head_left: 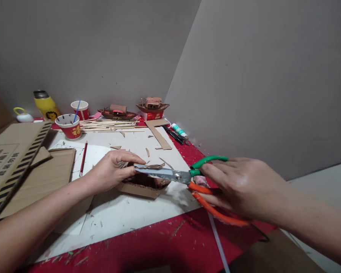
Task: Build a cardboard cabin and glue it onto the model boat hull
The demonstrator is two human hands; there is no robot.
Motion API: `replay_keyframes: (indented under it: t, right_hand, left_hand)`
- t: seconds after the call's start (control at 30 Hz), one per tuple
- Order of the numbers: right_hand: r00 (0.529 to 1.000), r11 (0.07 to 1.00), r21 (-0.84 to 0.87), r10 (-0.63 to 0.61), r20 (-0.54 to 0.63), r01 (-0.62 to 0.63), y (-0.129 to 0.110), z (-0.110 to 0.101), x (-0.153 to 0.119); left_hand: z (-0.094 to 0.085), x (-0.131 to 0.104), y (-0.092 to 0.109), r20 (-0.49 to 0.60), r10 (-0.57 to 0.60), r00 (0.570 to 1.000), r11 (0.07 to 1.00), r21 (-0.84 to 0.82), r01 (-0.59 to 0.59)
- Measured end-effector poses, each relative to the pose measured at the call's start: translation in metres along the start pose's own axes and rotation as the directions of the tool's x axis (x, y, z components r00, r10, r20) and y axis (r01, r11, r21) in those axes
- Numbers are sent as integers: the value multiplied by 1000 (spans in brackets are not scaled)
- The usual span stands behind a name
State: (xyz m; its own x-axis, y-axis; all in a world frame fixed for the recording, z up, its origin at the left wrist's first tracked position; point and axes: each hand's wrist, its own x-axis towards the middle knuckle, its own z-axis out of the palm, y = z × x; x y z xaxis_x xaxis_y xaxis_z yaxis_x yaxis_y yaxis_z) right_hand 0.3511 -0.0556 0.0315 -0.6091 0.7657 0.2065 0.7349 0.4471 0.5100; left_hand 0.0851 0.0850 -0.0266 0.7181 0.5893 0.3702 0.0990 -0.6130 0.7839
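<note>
1. The right hand [244, 184], right of centre, grips the scissors [177, 176] by their green and orange handles.
2. I see the left hand [110, 170], mid-frame, pinching the cardboard form [140, 191] near the blade tips.

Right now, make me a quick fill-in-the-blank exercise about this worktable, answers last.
The scissors in the right hand have one green handle and one ____ handle.
The thin stick leaning in the nearer paper cup is ____.
The model boat farther right sits on a mainly ____ box.
Missing words: orange; blue; red.
</note>
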Motion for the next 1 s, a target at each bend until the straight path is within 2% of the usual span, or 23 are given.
replay_keyframes:
  t: [0.17, 0.3, 0.6, 0.87, 1.0]
  right_hand:
    - [998, 991, -124, 57, -10, -58, -3, -12, 1]
    - [997, 987, -139, 72, -31, -75, -8, -18, 6]
    - [994, 970, -232, 55, -98, -77, -8, -23, 5]
    - [996, 976, -216, -5, -88, -14, -5, -29, 5]
    - [998, 983, -185, -15, -57, 4, -5, -25, 1]
  left_hand:
    - [1, 1, 4, 0, 97, 995, 994, 54, -97]
    - [2, 1, 10, 18, 154, 988, 982, 108, -155]
    - [3, -2, 10, -16, 89, 996, 994, 67, -87]
    - [5, -3, 6, 30, 93, 995, 987, 128, -97]
    - [6, -4, 5, 48, 102, 994, 984, 143, -108]
